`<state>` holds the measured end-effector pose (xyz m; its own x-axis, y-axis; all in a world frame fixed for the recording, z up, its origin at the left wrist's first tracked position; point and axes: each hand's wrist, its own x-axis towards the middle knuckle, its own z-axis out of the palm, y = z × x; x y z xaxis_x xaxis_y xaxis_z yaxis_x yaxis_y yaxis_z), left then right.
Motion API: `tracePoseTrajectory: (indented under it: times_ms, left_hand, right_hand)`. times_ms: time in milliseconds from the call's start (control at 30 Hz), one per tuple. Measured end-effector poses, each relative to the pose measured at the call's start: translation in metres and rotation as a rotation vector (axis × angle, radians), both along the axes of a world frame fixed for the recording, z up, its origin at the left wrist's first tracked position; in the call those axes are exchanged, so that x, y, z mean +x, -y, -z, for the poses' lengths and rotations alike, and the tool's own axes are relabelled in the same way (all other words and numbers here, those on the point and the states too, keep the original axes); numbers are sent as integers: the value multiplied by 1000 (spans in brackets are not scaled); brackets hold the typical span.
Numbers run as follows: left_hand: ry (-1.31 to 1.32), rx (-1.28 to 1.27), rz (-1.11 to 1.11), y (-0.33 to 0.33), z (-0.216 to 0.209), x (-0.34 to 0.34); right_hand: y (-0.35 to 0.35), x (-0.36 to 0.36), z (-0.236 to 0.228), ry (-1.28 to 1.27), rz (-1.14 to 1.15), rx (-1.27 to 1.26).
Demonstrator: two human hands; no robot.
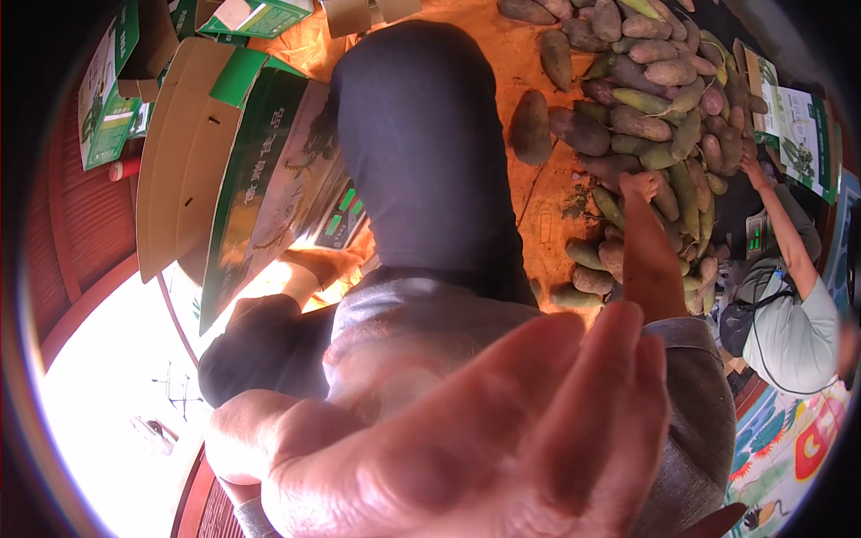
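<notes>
The right hand (639, 186) is at the near left side of the pile of roots (646, 124) on the orange sheet (549, 238), and is much the nearer of the two to it. A dark purplish root (604, 168) lies just left of its fingers and slightly beyond them; its long axis runs roughly left to right, with its right end next to the fingertips. A second root (665, 197) lies just right of the hand, its length pointing more away from the body. The right fingers bend down among the roots, and I cannot tell whether they are closed on one. The left hand (502, 421) is well apart from the pile, close to the camera, fingers stretched out side by side with nothing visible in them. A co-worker's hand (749, 165) is at the pile's right edge.
</notes>
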<state>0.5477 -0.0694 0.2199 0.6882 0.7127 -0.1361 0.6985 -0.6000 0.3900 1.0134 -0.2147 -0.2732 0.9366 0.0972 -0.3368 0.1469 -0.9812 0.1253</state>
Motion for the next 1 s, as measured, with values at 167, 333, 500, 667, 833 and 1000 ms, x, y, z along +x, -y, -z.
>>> tracePoseTrajectory:
  times_ms: [167, 333, 500, 667, 833, 1000]
  left_hand:
    - [92, 0, 33, 4, 21, -5]
    - [275, 58, 70, -3, 45, -16]
    - [400, 121, 106, -3, 47, -23]
    - [648, 164, 195, -13, 56, -48]
    - [737, 242, 235, -9, 66, -55]
    - [679, 208, 35, -27, 86, -118]
  right_hand:
    - [-12, -7, 18, -334, 217, 203]
    - [-8, -10, 17, -123, 153, 155]
    - [-27, -69, -7, -107, 11, -40]
    - [23, -53, 24, 124, -131, 32]
    - [2, -123, 14, -22, -177, 68]
    - [54, -90, 73, -255, -449, -219]
